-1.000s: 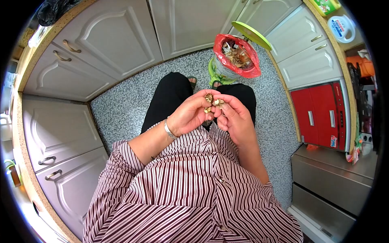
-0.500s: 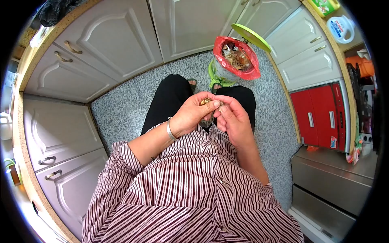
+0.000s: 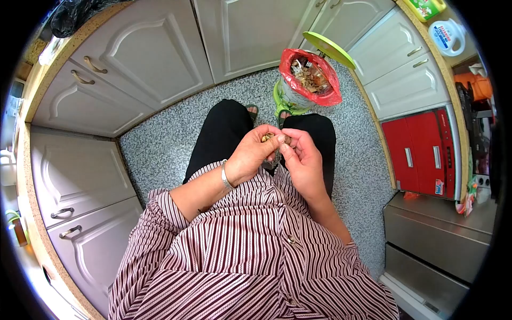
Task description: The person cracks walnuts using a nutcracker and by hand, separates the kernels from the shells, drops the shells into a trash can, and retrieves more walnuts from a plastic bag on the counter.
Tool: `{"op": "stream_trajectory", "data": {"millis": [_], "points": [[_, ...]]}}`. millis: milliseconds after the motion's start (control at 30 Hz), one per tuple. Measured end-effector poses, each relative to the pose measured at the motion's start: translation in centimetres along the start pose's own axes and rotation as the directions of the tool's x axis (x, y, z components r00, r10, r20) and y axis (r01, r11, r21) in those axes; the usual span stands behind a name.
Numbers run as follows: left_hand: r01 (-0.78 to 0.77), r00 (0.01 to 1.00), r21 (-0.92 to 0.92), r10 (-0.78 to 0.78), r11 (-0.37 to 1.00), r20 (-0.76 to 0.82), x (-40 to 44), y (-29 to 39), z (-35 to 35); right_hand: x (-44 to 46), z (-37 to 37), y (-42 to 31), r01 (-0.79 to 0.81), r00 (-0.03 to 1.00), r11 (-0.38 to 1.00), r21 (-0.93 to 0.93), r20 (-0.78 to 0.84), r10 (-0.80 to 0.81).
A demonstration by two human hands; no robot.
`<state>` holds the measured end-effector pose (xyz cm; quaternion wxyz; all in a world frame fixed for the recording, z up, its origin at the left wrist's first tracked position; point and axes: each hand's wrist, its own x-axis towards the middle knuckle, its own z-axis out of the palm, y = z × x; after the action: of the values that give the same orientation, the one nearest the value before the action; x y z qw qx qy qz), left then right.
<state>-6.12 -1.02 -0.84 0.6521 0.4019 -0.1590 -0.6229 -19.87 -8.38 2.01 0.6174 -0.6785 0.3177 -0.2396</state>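
Observation:
Above my lap, my left hand is closed around small yellowish-brown pieces that look like cracked nut. My right hand meets it at the fingertips, pinching a small brown piece that looks like nutshell. The thumbs nearly touch, and fingers partly hide what both hands hold. Past my knees stands a bin with a red bag over its rim, holding brown shells and other scraps.
The bin's green lid is tilted open behind it. Pale cupboards curve around the speckled floor. At the right are a red-fronted appliance and steel drawers. Bottles stand on the upper right counter.
The nut pieces, spread in view between both hands a second ago, are now mostly covered by my fingers. My right hand has shifted slightly down and left, and a brown piece shows at its fingertips.

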Motion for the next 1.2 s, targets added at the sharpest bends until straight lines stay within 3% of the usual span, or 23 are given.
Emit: {"op": "stream_trajectory", "data": {"millis": [100, 167, 300, 367, 467, 1000, 1200], "points": [[-0.009, 1.0, -0.01, 0.009, 1.0, 0.0, 0.1, -0.2, 0.0, 0.2, 0.0, 0.9, 0.111, 0.991, 0.991, -0.071, -0.069, -0.115], [0.013, 1.0, -0.133, -0.01, 0.991, 0.019, 0.2, 0.0, 0.1, 0.4, -0.3, -0.4, -0.053, 0.999, 0.986, 0.159, 0.019, 0.051], [0.023, 0.998, -0.165, -0.013, 0.986, 0.06, 0.0, 1.0, 0.0, 0.7, -1.2, -1.2, -0.145, 0.986, 0.951, 0.273, 0.122, 0.116], [0.056, 0.998, -0.173, -0.047, 0.983, 0.052, -0.1, 1.4, 0.1, 0.9, -1.4, -1.1, -0.246, 0.969, 0.821, 0.516, 0.145, 0.199], [0.056, 0.998, -0.177, -0.048, 0.983, 0.049, 0.1, 1.4, -0.1, 1.1, -2.0, -0.7, -0.276, 0.961, 0.697, 0.662, 0.207, 0.183], [0.021, 1.0, -0.171, -0.019, 0.985, 0.011, 0.4, 1.9, -0.2, 1.3, -2.7, 0.3, -0.32, 0.944, 0.537, 0.781, 0.307, 0.117], [-0.064, 0.998, 0.018, 0.064, 0.998, 0.026, 0.5, 1.4, 0.3, 1.5, -1.3, 1.4, -0.377, 0.926, 0.494, 0.783, 0.319, 0.201]]}}
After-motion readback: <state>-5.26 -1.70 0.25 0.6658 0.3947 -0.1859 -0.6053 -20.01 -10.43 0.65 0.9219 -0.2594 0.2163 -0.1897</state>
